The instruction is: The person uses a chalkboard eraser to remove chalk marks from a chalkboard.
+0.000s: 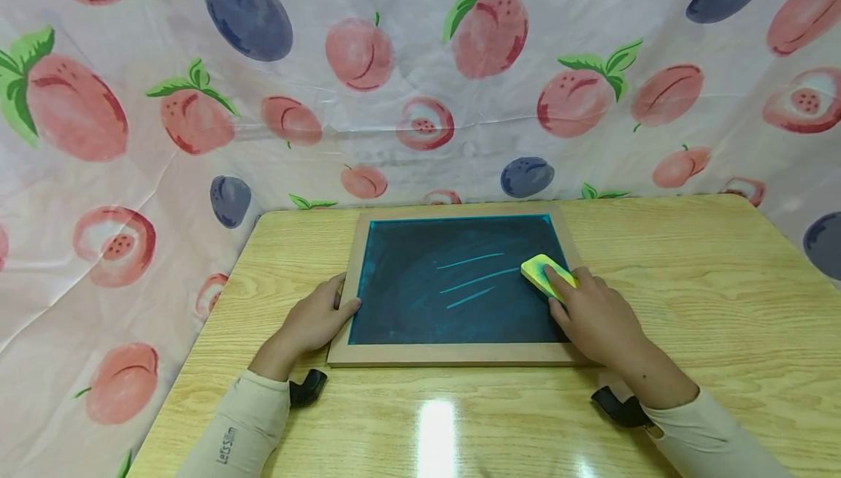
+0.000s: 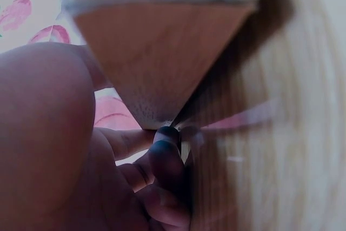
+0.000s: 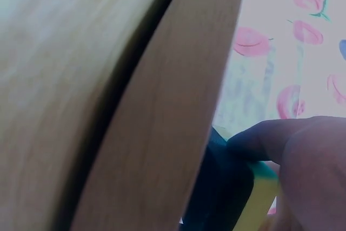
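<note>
A wood-framed chalkboard (image 1: 453, 284) lies flat on the table, its dark surface bearing three chalk strokes. A yellow-green sponge (image 1: 544, 274) rests on its right part, just beside the strokes.

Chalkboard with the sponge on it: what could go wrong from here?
1. The left hand only rests against the frame edge of the chalkboard, so a hard wipe might slide it across the glossy table.
2. The right hand holds the sponge at the right edge; the three chalk lines lie leftward and could smear rather than clear.
</note>
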`<state>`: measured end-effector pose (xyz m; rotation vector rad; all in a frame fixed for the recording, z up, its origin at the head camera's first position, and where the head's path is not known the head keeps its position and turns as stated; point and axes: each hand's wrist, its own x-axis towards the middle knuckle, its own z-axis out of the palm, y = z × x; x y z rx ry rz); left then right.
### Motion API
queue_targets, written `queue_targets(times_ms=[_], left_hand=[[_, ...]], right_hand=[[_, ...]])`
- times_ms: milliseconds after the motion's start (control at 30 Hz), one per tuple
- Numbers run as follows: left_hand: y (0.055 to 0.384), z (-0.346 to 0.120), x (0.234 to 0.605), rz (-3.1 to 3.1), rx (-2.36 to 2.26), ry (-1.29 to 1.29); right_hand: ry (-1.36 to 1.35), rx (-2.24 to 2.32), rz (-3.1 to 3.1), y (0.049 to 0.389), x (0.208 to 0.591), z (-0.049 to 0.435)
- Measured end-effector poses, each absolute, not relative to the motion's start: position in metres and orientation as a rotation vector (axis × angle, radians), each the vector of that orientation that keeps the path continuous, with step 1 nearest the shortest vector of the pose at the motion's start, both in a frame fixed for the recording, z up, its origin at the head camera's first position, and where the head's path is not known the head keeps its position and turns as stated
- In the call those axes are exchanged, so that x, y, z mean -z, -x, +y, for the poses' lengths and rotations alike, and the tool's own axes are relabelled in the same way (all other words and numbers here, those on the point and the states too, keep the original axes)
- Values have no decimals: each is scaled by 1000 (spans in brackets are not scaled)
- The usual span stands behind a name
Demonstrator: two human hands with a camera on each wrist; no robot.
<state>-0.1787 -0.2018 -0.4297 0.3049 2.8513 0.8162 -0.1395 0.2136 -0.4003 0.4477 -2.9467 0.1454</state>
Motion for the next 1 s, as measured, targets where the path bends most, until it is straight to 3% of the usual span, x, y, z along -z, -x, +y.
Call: queue_targets(times_ms=[333,1000], left_hand=[[179,-201,429,2839,-834,-285],[182,-199,429,2858,-719,-192]], right_hand=[[-580,-156,-2917,134,404,195],[-829,-203,-2988,102,401,113]])
